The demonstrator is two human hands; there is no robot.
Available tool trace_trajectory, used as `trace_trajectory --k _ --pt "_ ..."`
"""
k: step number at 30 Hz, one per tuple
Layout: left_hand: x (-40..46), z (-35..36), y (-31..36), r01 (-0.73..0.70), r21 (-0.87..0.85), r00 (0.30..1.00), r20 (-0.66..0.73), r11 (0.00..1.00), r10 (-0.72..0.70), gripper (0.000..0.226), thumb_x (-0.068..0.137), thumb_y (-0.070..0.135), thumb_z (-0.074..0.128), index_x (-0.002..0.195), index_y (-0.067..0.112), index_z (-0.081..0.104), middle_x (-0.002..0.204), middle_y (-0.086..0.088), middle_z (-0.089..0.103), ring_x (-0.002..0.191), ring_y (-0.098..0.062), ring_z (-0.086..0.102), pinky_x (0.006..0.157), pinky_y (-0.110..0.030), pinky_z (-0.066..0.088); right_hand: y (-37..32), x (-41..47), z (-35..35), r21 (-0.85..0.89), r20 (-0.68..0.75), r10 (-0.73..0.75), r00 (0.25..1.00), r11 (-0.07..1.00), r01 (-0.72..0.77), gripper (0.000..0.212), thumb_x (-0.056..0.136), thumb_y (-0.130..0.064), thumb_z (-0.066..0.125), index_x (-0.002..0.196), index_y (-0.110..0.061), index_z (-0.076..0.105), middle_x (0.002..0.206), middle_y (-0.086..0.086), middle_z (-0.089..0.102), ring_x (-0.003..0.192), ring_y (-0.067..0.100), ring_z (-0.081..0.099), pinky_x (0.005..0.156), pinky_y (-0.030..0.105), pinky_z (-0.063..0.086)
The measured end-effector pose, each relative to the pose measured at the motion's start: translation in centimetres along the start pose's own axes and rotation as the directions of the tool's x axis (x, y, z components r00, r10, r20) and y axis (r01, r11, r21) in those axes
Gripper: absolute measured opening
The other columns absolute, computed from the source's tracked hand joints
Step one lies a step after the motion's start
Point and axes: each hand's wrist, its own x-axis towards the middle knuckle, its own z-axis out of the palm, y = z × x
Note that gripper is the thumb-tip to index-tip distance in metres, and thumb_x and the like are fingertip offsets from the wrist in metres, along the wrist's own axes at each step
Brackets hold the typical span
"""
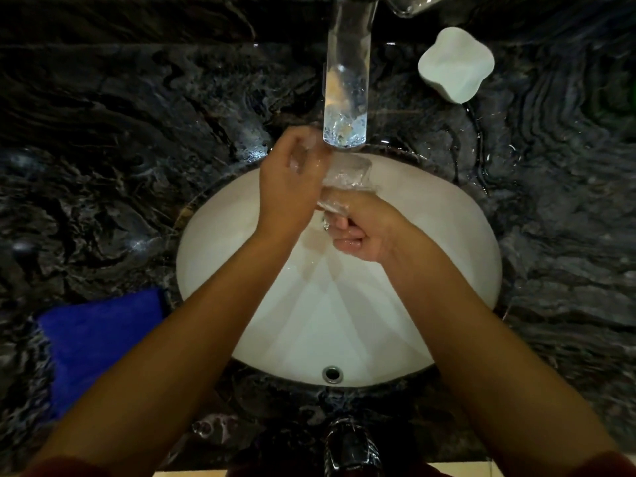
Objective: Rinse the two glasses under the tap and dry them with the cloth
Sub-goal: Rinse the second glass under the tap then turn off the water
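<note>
Glass point(347, 175), clear, first of two: held over the white basin point(213, 256) directly beneath the tap spout point(346, 94), lying roughly on its side, mouth apparently turned toward the stream so that water can run through it. The outline is blurred by water and motion, so the exact tilt cannot be told.

Right hand point(358, 232): fingers curled round the lower part of the glass, carrying its weight from below; judged to be the holding hand, placed low so that the stream reaches the glass.

Left hand point(292, 187): set against the far-left side of the glass, fingers bent over it, seemingly rubbing or turning the wall under the water. Whether it grips firmly or merely touches cannot be told for certain; it reads as a light hold.

Second glass point(413, 3): only a clear curved edge shows at the top of the view, on the counter behind the tap; identity probable, not certain. It stands well apart from the hands, presumably awaiting its turn.

Cloth point(99, 342), blue: lies flat on the dark marble counter point(103, 149) left of the basin, near the left forearm, kept outside the bowl and so likely dry, ready for the drying step.

Dish point(456, 63), pale, lobed: on the counter right of the tap, not part of the task.

Stage, as judged: rinsing of the first glass; drying not yet begun.
</note>
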Motion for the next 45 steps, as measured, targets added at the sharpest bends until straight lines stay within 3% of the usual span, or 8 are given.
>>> trace_trajectory --k 7,11,16,19,23,27,33,45 --pt "1.0 -0.4 -0.1 0.074 0.02 0.996 0.055 0.997 -0.075 0.021 0.1 0.017 0.049 0.089 0.019 0.067 0.079 0.012 0.067 0.078 -0.004 0.062 0.072 -0.023 0.049 -2.3 -0.4 0.8 -0.351 -0.399 -0.214 0.892 0.934 0.067 0.016 0.089 -0.018 0.075 0.097 -0.005 0.07 0.07 0.01 0.061 0.049 0.018 0.045 0.049 0.027 0.036" --pt "3.1 -0.7 0.7 0.199 0.248 0.954 0.17 0.948 -0.245 0.029 0.098 0.023 0.049 0.092 0.001 0.067 0.087 -0.017 0.07 0.076 -0.015 0.06 0.061 -0.026 0.046 -2.1 0.8 -0.6 -0.673 -0.357 -0.534 0.766 0.716 0.185 0.015 0.08 -0.03 0.081 0.07 -0.024 0.071 0.067 -0.005 0.068 0.065 0.017 0.065 0.062 0.03 0.052" --pt "4.3 -1.2 2.3 0.393 0.299 0.826 0.301 0.87 -0.476 0.028 0.1 0.037 0.052 0.111 0.021 0.072 0.102 -0.004 0.076 0.079 -0.029 0.075 0.048 -0.035 0.056 -2.3 1.3 -1.0 -0.87 -0.275 -0.772 0.574 0.454 0.194 0.021 0.092 -0.028 0.068 0.077 -0.013 0.067 0.065 -0.004 0.063 0.062 0.018 0.06 0.059 0.033 0.049" --pt "4.4 -2.2 2.4 0.394 0.235 0.767 0.448 0.888 -0.459 0.037 0.101 0.039 0.047 0.115 0.012 0.066 0.094 -0.007 0.073 0.059 -0.024 0.064 0.043 -0.026 0.044 -2.5 1.1 -1.0 -0.581 -0.289 -0.593 0.751 0.732 0.354 0.015 0.09 -0.024 0.076 0.083 -0.011 0.071 0.061 0.0 0.068 0.054 0.014 0.066 0.051 0.031 0.052" --pt "3.4 -3.3 1.6 0.428 0.075 0.751 0.524 0.9 -0.401 0.037 0.101 0.046 0.047 0.111 0.013 0.061 0.08 -0.008 0.056 0.052 -0.014 0.044 0.045 -0.023 0.029 -2.6 0.4 -1.1 -0.304 -0.246 -0.215 0.945 0.943 0.136 0.024 0.101 -0.012 0.057 0.078 -0.014 0.06 0.04 -0.002 0.05 0.026 0.007 0.032 0.035 0.015 0.021" --pt "2.7 -3.9 0.8 0.363 0.099 0.814 0.45 0.927 -0.367 0.019 0.102 0.04 0.053 0.098 0.023 0.06 0.074 -0.01 0.049 0.049 -0.012 0.044 0.044 -0.023 0.028 -2.3 0.1 -1.4 -0.202 -0.131 -0.194 0.972 0.965 0.165 0.019 0.104 -0.013 0.051 0.104 -0.006 0.068 0.066 0.005 0.059 0.039 0.009 0.054 0.038 0.018 0.033" --pt "2.2 -4.7 0.2 0.205 0.183 0.91 0.328 0.962 -0.256 0.038 0.097 0.04 0.063 0.112 0.005 0.06 0.072 -0.004 0.056 0.046 -0.013 0.046 0.04 -0.023 0.034 -1.2 -0.3 -2.1 0.201 0.08 -0.226 0.971 0.958 0.206 0.047 0.101 -0.031 0.047 0.141 -0.008 0.059 0.143 0.025 0.06 0.12 0.038 0.066 0.066 0.04 0.061" --pt "-1.0 -4.2 0.9 -0.209 0.466 0.895 0.444 0.86 -0.024 0.077 0.067 0.065 0.079 0.131 0.028 0.057 0.124 0.008 0.064 0.111 -0.011 0.062 0.095 -0.041 0.053 0.9 0.2 -0.3 0.073 -0.09 -0.094 0.992 0.992 0.101 0.054 0.104 -0.055 0.047 0.124 -0.008 0.067 0.088 0.008 0.079 0.063 0.026 0.076 0.048 0.03 0.054"
